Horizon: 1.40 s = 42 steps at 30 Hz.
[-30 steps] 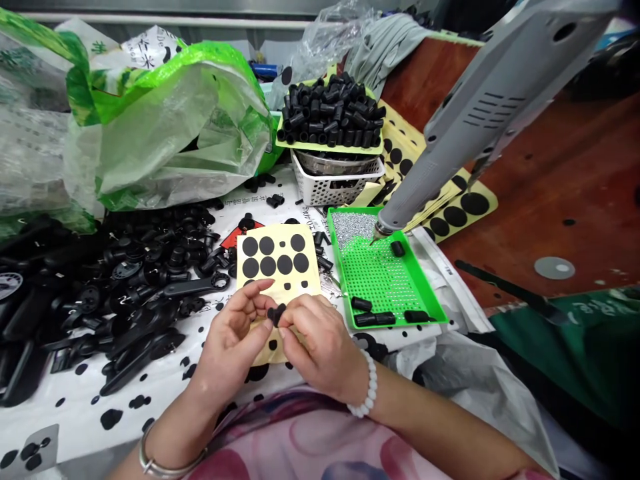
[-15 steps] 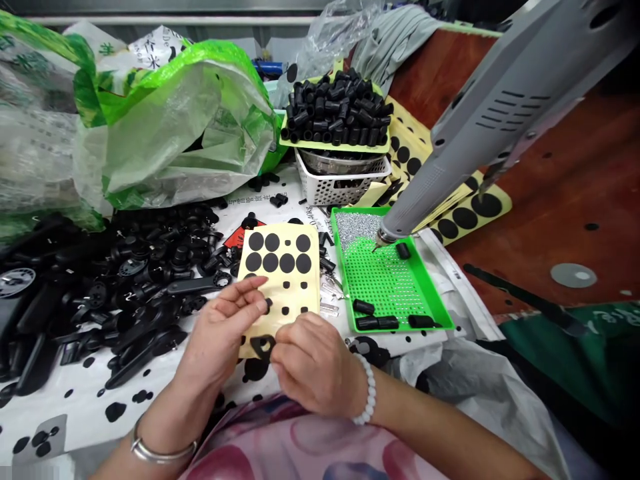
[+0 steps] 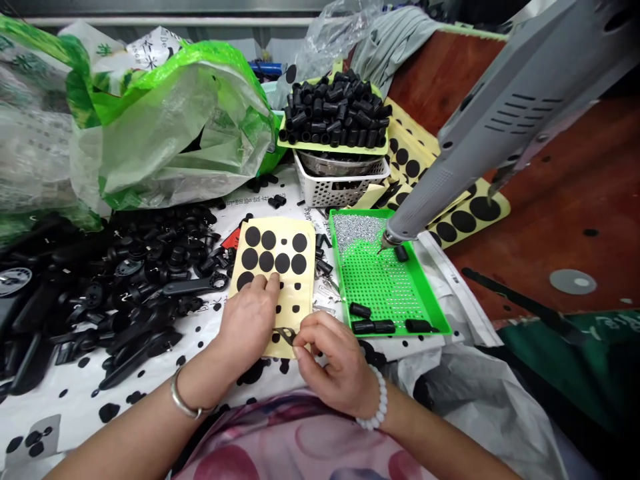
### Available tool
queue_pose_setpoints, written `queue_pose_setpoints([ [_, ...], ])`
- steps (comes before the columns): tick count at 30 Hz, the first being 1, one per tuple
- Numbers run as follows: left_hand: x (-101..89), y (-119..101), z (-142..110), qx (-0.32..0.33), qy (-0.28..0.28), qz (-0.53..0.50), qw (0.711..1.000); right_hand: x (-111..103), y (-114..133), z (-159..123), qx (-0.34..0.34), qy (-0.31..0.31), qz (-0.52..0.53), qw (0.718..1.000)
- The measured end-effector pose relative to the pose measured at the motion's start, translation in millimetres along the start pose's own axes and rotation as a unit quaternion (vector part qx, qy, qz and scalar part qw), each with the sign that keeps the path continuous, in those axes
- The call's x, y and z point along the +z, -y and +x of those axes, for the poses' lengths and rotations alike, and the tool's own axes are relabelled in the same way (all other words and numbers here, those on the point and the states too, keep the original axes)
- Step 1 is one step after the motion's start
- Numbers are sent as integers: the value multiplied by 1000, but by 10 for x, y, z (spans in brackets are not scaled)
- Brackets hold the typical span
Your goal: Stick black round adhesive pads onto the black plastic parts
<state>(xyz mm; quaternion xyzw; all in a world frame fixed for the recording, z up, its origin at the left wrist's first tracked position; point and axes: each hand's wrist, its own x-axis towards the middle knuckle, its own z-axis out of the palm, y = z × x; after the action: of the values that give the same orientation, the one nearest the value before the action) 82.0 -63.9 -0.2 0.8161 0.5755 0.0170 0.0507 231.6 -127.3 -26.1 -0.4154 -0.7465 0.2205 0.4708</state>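
A cream sheet of round black stickers [image 3: 265, 227] lies flat before me, with full discs at its far end and small black bits nearer me. My left hand [image 3: 250, 320] rests palm down on its left side, fingertips on the paper; the thumb is hidden. My right hand [image 3: 335, 367] sits at the near right corner. Its thumb and forefinger pinch a black ring-shaped sticker [image 3: 284, 332], which hangs over the sheet's lower part.
A green tray [image 3: 440, 313] holds small metal pieces and several black tubes, with a grey electric screwdriver [image 3: 425, 180] angled above it. Black plastic parts [image 3: 145, 280] pile up on the left. Behind stand a white basket [image 3: 325, 190], heaped black tubes [image 3: 340, 110] and a green-edged plastic bag [image 3: 175, 127].
My left hand moved away from the right one, then came down onto the sheet. The right hand drew the black sticker toward the lower right, and its open ring shape now shows.
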Motion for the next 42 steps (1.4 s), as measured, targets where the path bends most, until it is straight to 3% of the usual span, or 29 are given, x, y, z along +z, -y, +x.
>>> queue_pose_setpoints([
  [11, 207, 179, -100, 51, -44, -7, 998, 47, -19, -24, 29, -24, 71, 997],
  [17, 128, 274, -134, 61, -86, -92, 990, 34, 16, -8, 42, -52, 83, 994],
  [20, 35, 284, -94, 26, -37, -135, 990, 46, 20, 2, 50, -56, 89, 993],
  [23, -33, 208, -33, 1, 24, -77, 997, 67, 14, -2, 57, -53, 98, 992],
  [30, -61, -55, 26, 10, 51, -1, 999, 55, -12, -80, 71, -20, 107, 991],
  [37, 7, 60, -3, 5, -22, -23, 999, 42, -106, -133, 50, -20, 94, 994],
  [40, -96, 304, -99, 2, -84, -59, 995, 37, -126, -180, 63, -29, 93, 993],
  [42, -222, 602, -210, -37, -144, -72, 986, 29, -128, -203, 69, -35, 92, 993],
])
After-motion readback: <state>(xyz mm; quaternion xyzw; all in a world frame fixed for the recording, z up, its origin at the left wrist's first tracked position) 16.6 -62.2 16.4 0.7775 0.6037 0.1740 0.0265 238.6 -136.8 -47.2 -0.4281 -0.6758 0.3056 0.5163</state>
